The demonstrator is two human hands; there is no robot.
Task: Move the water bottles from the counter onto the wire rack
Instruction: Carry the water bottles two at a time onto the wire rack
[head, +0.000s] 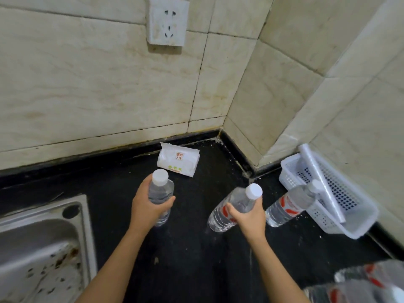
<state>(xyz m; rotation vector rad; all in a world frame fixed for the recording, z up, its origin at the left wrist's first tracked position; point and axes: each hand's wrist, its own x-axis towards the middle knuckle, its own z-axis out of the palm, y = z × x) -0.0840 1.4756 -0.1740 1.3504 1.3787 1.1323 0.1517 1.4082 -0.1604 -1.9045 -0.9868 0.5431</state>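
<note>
Pale marbled wall tiles (98, 84) with dark grout lines are meeting in a corner above a black speckled tabletop (196, 259), which is filling the lower half of the view. A stained steel sink (43, 248) is sitting sunk into it at the left. At the right a white perforated plastic basket (354, 224) is standing against the wall, with a long clear-wrapped roll (321, 182) leaning inside it. Both bare forearms are reaching forward from the bottom edge. The left hand (148, 204) is wrapping its fingers and thumb round the body of a clear, white-capped left bottle (160, 189), which is standing upright. The right hand (249, 215) is gripping the shoulder of a red-labelled right bottle (231, 206), which is tilting with its cap toward the right. Whether either base is touching the tabletop cannot be told. A third bottle (288, 204) is standing just beside the basket, and more blurred bottles (367, 281) are lying at the lower right corner. A white tissue pack (178, 159) is resting near the back wall, below a grimy white socket (167, 20).
</note>
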